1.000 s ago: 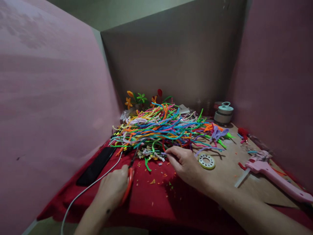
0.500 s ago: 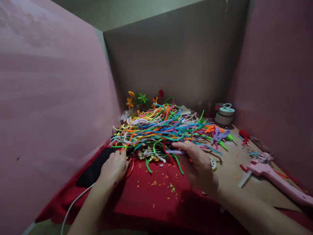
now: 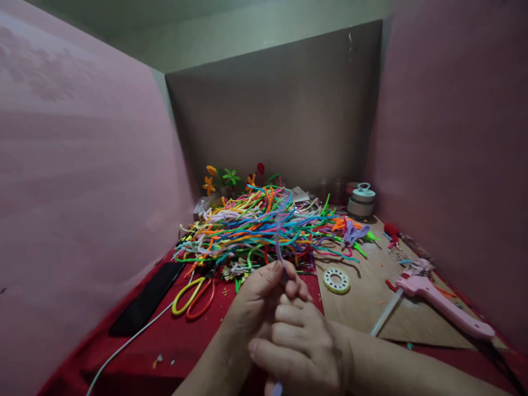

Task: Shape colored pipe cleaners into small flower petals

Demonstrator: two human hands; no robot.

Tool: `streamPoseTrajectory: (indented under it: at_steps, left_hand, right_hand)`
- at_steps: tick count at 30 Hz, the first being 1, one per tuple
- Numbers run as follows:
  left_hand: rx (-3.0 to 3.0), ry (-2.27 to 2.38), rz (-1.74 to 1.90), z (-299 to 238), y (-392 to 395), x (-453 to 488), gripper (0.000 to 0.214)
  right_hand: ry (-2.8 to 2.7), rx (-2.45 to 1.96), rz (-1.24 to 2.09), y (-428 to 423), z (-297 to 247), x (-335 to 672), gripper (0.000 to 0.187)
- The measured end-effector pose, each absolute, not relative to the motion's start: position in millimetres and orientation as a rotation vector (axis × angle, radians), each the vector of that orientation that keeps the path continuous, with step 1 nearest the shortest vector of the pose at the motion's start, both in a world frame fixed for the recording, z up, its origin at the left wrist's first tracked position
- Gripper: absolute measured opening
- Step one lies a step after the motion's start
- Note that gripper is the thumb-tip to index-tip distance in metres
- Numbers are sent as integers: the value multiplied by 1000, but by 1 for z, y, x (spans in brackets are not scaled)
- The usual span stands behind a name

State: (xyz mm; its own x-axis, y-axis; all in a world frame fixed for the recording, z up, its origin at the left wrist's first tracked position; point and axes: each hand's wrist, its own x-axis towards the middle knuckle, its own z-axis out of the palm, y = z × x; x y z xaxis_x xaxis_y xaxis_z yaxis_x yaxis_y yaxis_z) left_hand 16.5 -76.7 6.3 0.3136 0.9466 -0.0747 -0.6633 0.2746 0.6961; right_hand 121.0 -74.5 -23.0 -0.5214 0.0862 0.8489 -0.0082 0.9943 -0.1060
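Note:
A light purple pipe cleaner [image 3: 279,250] stands up from the fingertips of my left hand [image 3: 262,291], which pinches it. Just below and nearer to me, my right hand [image 3: 303,346] is closed round the lower part of the same pipe cleaner, and a short end pokes out at the bottom. The two hands touch each other. Beyond them spreads a big heap of many-coloured pipe cleaners [image 3: 247,220]. Scissors [image 3: 193,297] with one yellow and one red handle lie left of my hands, their blades hidden under the heap.
A black phone [image 3: 146,300] and a white cable [image 3: 124,345] lie at left on the red cloth [image 3: 181,349]. On the brown board [image 3: 358,297] at right are a tape roll [image 3: 336,280] and a pink glue gun [image 3: 445,305]. Pipe-cleaner flowers [image 3: 231,176] and a lidded jar [image 3: 362,199] stand behind.
My left hand has left the scissors and moved right to the pipe cleaner. My right hand has come nearer with it, and both hands now hold it. The view has shifted slightly.

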Motion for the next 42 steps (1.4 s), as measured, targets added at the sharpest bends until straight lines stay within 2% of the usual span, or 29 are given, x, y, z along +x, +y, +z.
streamPoseTrajectory:
  at_steps: [3,5,8,11,25,33,42]
  left_hand:
    - [501,567,1428,16,-65,5,16]
    - [419,557,1613,21,-54,-7,22]
    - [419,465,1850,21,-40,-30,25]
    - [517,493,1962,11,-30,-48,19]
    - [714,584,1993,3,-26,-46,2]
    - [951,780,1883,8,-24,-37,13]
    - [809,766,1781,17,-6,-45,9]
  right_hand:
    - [-1885,-66,587,-66,-8,121,40]
    - [-1742,-181,770,-55,1,121,47]
    - [-1138,-261,1579,-32,2,121,37]
    - [-833,-200,1902,-12,-8,121,28]
    - [-908,-240,1851,-2,-15,122,24]
    - [-1000,-330,1885,2,-19,123,25]
    - [-962,-364,1903,9,-20,127,28]
